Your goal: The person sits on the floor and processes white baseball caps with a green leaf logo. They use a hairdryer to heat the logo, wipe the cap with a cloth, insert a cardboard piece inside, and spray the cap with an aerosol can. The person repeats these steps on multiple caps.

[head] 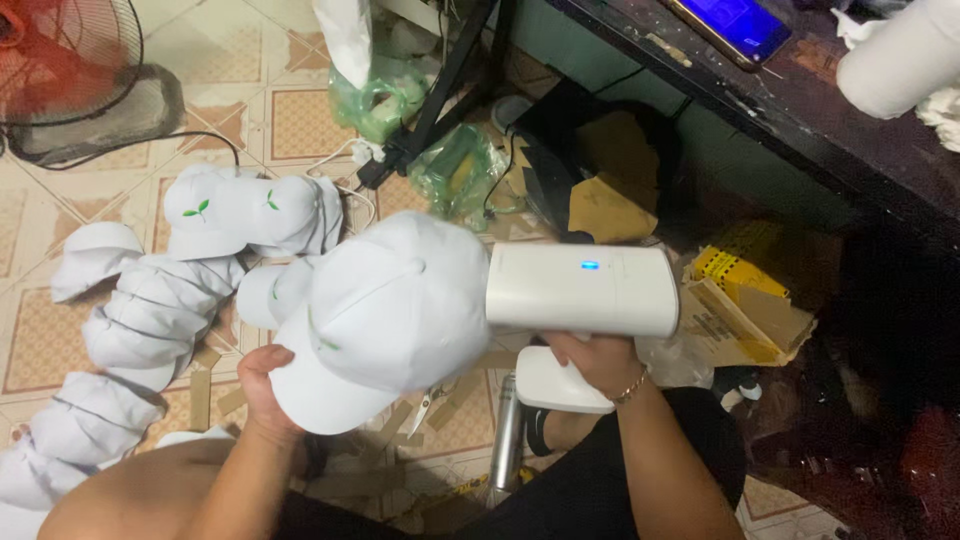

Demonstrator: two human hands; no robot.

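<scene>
The left hand [265,385] gripped a white cloth cap [385,315] from below, with the fingers tucked inside and hidden, so only the thumb side showed. The cap sat up in the air in the middle of the view, round and soft, with a small green mark near its brim. The right hand [590,360] was closed around the handle of a white steamer [583,291]. The steamer was smooth and boxy, with a tiny blue light on top, and its front end touched the cap. Its handle was mostly covered by the fingers.

On the tiled floor [290,120] to the left lay a long pile of caps [150,310], white and stacked into each other, running off the bottom left corner. A fan [65,60] was cut off at the top left corner. Green plastic bags [460,170] and flat cardboard [750,300] lay farther back. A dark table [850,130] crossed the top right corner, with a phone [735,25] partly cut off on it.
</scene>
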